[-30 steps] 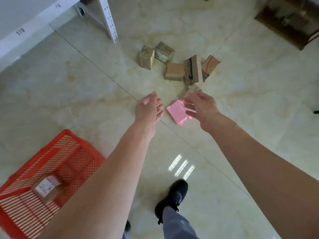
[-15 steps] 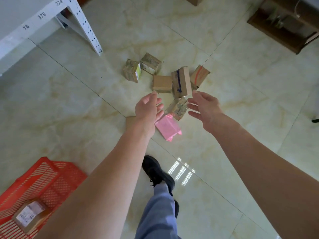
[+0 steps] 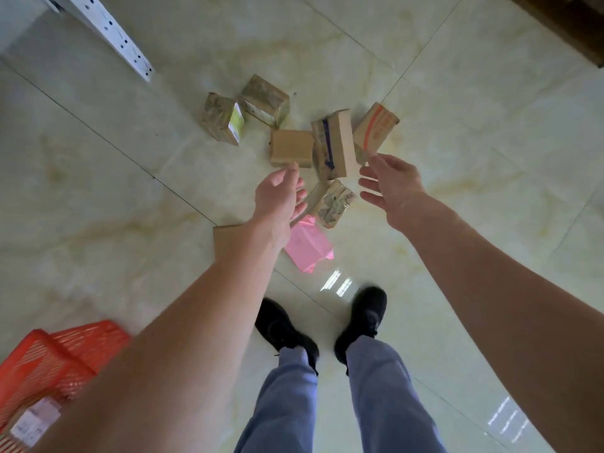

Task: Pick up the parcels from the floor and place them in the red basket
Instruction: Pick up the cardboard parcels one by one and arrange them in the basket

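Between two outstretched arms, a taped box lies just beyond both empty, open-fingered hands, left hand at its nine o'clock, right hand at its three, long axis toward one o'clock. More boxes cluster at twelve; the red basket sits at seven.

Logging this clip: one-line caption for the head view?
Open left hand and right hand flank a taped cardboard parcel beside a pink parcel; red plastic basket lower left.
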